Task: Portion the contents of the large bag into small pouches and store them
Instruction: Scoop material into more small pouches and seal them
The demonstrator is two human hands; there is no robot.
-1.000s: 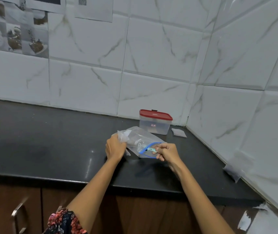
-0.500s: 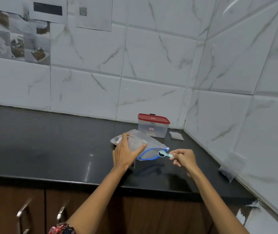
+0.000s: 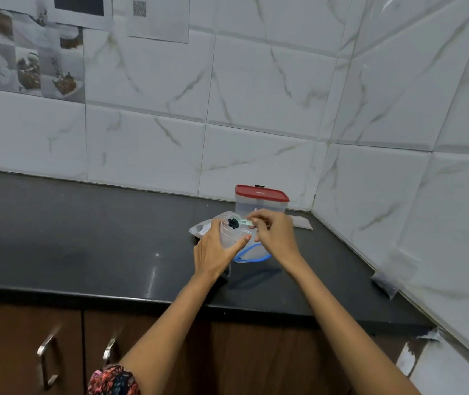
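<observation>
Over the black counter [image 3: 85, 238], right hand [image 3: 274, 235] holds spoon [image 3: 237, 222] above pouch [image 3: 229, 238].

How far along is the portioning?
Done: a filled pouch seemingly lies beside the red-lidded container. In hand: the left hand holds a small pouch upright; the right hand tips a spoon of dark bits over its mouth. Left: sealing, storing; the large bag lies open.
</observation>
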